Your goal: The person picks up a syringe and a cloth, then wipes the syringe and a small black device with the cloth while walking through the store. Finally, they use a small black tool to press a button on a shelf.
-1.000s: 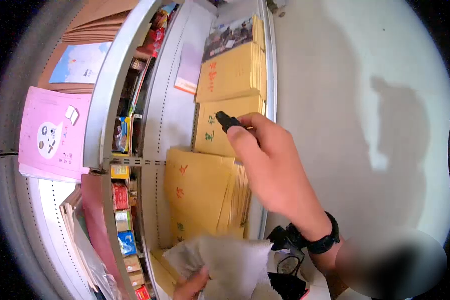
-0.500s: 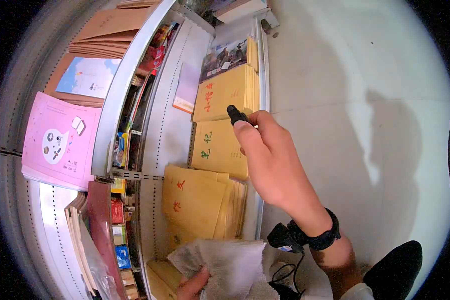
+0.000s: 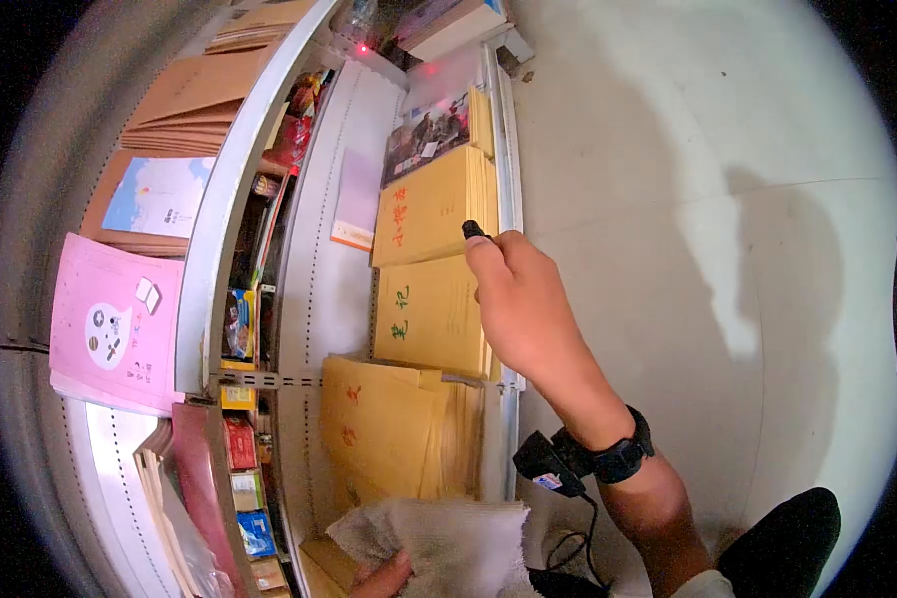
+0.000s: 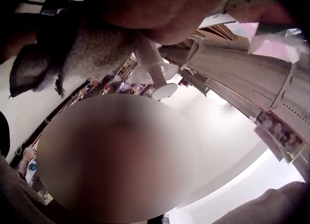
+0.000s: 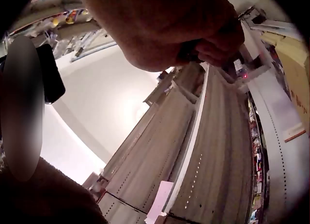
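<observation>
My right hand [image 3: 528, 309] grips a small black object [image 3: 475, 230], its end poking out past the thumb over the yellow booklets [image 3: 434, 209]. In the right wrist view, the curled fingers of this hand [image 5: 193, 35] partly hide the object. Low in the head view, my left hand [image 3: 384, 576] holds a grey cloth [image 3: 453, 543] near a stack of yellow booklets [image 3: 379, 419]. The left wrist view has the cloth [image 4: 94, 52] beside my left hand [image 4: 145, 13] at the top; its fingertips cannot be made out.
Pink booklets [image 3: 120, 324] and a blue-covered one [image 3: 159, 194] sit on the left shelf. Packaged goods [image 3: 239, 439] fill a narrow gap behind the metal shelf edge. Red light spots show near the far shelf end [image 3: 369, 60]. Pale floor [image 3: 648, 249] lies at right.
The head view has shifted, with the booklets now lower in it. My right hand has moved slightly toward the farther booklets, still gripping the black object. Red light spots now show at the far end.
</observation>
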The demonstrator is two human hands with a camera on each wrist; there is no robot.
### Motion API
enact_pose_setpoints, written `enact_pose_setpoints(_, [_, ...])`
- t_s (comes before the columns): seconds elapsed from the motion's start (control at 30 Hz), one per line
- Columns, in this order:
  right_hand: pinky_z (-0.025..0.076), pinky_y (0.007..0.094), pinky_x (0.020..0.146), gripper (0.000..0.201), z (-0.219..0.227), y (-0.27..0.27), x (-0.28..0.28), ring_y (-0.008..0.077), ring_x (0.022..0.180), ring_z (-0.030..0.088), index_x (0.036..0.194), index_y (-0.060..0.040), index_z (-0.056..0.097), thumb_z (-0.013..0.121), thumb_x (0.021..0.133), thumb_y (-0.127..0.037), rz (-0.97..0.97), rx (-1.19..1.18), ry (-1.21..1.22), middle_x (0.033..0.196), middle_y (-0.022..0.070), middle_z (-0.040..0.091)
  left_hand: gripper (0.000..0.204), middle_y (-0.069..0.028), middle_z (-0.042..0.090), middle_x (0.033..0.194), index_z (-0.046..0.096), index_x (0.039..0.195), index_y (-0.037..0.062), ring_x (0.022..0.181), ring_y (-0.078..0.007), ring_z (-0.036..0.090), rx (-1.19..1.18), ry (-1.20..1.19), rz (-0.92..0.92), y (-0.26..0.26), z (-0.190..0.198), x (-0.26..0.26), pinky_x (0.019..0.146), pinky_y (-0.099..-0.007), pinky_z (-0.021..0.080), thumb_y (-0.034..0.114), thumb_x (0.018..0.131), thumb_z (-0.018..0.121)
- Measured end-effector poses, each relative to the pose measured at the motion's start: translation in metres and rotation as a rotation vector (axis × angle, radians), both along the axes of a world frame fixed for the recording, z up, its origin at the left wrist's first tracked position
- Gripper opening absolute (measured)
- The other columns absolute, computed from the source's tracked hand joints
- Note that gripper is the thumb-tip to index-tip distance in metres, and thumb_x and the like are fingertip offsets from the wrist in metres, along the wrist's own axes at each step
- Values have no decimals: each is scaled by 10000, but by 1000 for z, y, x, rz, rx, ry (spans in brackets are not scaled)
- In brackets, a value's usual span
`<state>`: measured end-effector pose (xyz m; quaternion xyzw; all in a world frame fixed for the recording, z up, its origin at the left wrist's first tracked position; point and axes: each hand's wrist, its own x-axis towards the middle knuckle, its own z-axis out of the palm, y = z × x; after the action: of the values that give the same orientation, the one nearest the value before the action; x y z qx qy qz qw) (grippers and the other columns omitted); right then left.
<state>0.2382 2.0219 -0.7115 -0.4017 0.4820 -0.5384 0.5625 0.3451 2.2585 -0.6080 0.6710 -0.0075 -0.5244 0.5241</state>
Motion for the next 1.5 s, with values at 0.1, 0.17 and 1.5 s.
enact_pose_setpoints(0.1, [425, 342, 597, 420, 4, -1, -6, 212, 620, 539, 833, 93, 524, 450, 906, -314, -5, 7, -7, 662, 177, 549, 375, -126, 633, 1044, 543, 1165, -17, 961, -227, 609, -5, -37, 6, 0, 1, 0, 860, -335, 484, 253, 908, 503])
enact_pose_setpoints(0.17, [429, 347, 609, 428, 8, 0, -11, 224, 627, 543, 848, 100, 531, 447, 906, -316, -5, 24, -11, 669, 186, 554, 379, -127, 633, 1046, 540, 1169, -19, 962, -229, 609, -7, -58, 14, 2, -1, 0, 863, -336, 483, 254, 907, 506])
enact_pose_setpoints(1.5, [446, 388, 643, 418, -6, -5, -27, 295, 672, 567, 881, 90, 555, 475, 884, -321, -32, -32, 22, 697, 208, 581, 433, -125, 601, 1139, 488, 1246, 8, 1009, -237, 596, -33, -109, 46, 21, -12, 6, 902, -356, 468, 227, 876, 543])
